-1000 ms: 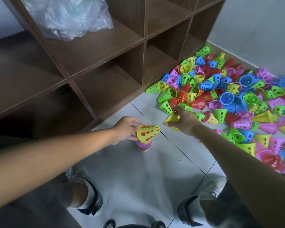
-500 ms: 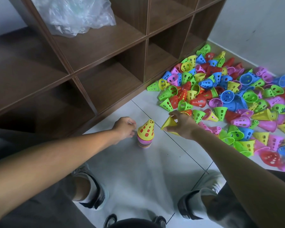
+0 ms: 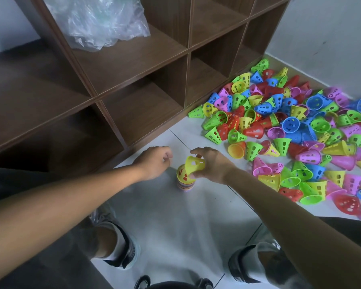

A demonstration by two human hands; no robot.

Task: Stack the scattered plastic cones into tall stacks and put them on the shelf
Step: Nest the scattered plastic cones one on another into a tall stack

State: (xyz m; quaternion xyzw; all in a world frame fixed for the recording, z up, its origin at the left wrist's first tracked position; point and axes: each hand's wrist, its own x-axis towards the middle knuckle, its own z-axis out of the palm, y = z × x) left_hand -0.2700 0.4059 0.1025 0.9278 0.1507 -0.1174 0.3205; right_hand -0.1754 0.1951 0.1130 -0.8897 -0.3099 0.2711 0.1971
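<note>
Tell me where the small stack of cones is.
The stack stands on the floor tiles at centre, between the left hand and right hand, before the shelf.

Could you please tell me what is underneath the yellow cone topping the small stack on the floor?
Red shows through the yellow cone's holes; pink and striped rims ring the base. The nested cones' count is hidden.

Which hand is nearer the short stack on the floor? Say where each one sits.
Right. The right hand is against the stack, tilting a yellow cone onto its top. The left hand hangs just left of it, not touching.
</note>
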